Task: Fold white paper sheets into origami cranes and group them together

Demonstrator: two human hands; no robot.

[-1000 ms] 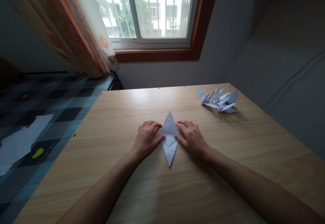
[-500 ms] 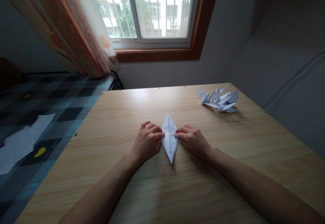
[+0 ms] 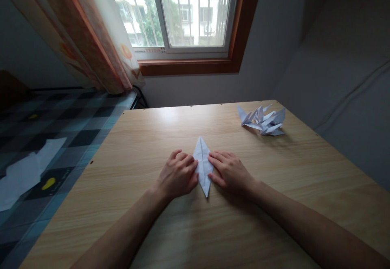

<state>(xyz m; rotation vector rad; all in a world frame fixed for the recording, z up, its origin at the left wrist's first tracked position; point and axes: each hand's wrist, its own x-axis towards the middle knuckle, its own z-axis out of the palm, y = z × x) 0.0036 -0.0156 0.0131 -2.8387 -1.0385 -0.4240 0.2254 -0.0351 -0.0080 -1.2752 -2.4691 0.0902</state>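
A narrow, diamond-shaped piece of folded white paper (image 3: pixel 203 164) lies on the wooden table (image 3: pixel 152 139), one point toward the window and one toward me. My left hand (image 3: pixel 178 174) rests on its left edge with the fingers curled and pressing down. From the right, my right hand (image 3: pixel 230 172) lies over the other edge, fingers stretched flat on the paper. Both hands hide the paper's side flaps.
A pile of several finished folded paper figures (image 3: pixel 263 120) sits at the table's far right. A checked blanket (image 3: pixel 55 139) with loose white paper sheets (image 3: pixel 26 170) lies left of the table. A grey wall rises on the right; window and curtain stand behind.
The paper has gone from a wide kite to a narrow diamond as both side flaps were folded inward. My hands have closed in on its middle and now press it flat.
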